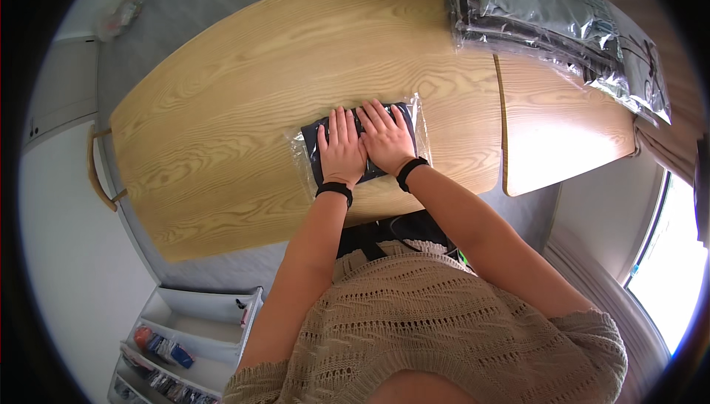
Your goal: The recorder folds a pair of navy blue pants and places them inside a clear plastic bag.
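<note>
A dark folded garment in a clear plastic bag (313, 154) lies flat on the wooden table (244, 108), close to its near edge. My left hand (342, 151) rests palm down on the left half of the package, fingers stretched out. Beside it, my right hand (387, 137) presses flat on the right half, its fingers also extended. The two hands touch or nearly touch at the thumbs. Loose clear plastic sticks out past the garment on both sides. Each wrist wears a black band. The garment's middle is hidden under my palms.
Several bagged garments (540, 12) are stacked at the far right, across the gap to a second wooden tabletop (555, 123). A white shelf unit (196, 315) with small items stands at lower left. A curved wooden chair back (95, 167) is by the table's left end.
</note>
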